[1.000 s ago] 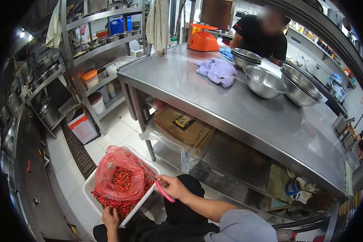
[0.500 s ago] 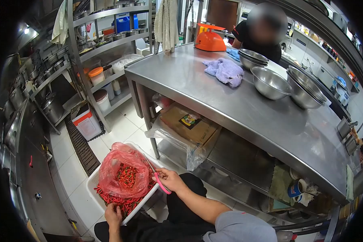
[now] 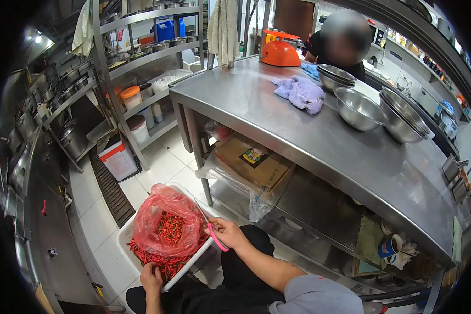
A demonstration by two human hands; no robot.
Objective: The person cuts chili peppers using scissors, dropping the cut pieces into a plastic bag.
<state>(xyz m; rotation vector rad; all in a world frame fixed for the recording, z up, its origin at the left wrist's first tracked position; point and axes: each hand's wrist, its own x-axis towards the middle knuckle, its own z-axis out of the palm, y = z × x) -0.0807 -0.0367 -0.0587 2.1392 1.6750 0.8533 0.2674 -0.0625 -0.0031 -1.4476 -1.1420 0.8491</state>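
Observation:
In the head view a white plastic crate full of red chili peppers stands low before me. A translucent red plastic bag sits on top, its mouth open onto small chilies with green among them. My right hand is closed on pink-handled scissors, held over the crate's right side with the blades pointing up and left. At the near left corner of the crate, my left hand has its fingers curled together against the loose chilies. What it pinches is hidden.
A steel table bears metal bowls, a purple cloth and an orange scale. Under it lies a cardboard box. Across the table is another person. A floor drain grate runs left of the crate.
The whole view has shifted slightly, moving the scene right in the picture. Both hands keep nearly the same places at the crate, and the scissors stay in my right hand.

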